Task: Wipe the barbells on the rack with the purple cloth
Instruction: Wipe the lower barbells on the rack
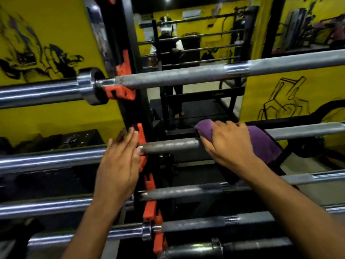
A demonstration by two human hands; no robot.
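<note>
Several steel barbells lie across a black rack with orange hooks (pixel 122 71). My right hand (pixel 228 141) grips the purple cloth (pixel 261 142), wrapped over the second barbell (pixel 168 146) near its middle. My left hand (pixel 119 163) lies with straight fingers against that bar's left end, at the orange hook (pixel 141 139) on the rack upright. The top barbell (pixel 186 74) runs above both hands. Two more bars (pixel 186 191) sit below my forearms.
A mirror (pixel 186 43) behind the rack reflects a person and the bars. Yellow walls (pixel 46 30) with black drawings stand left and right. Chrome bar sleeves (pixel 37 94) jut out on the left. A black bench frame (pixel 205 94) stands behind the rack.
</note>
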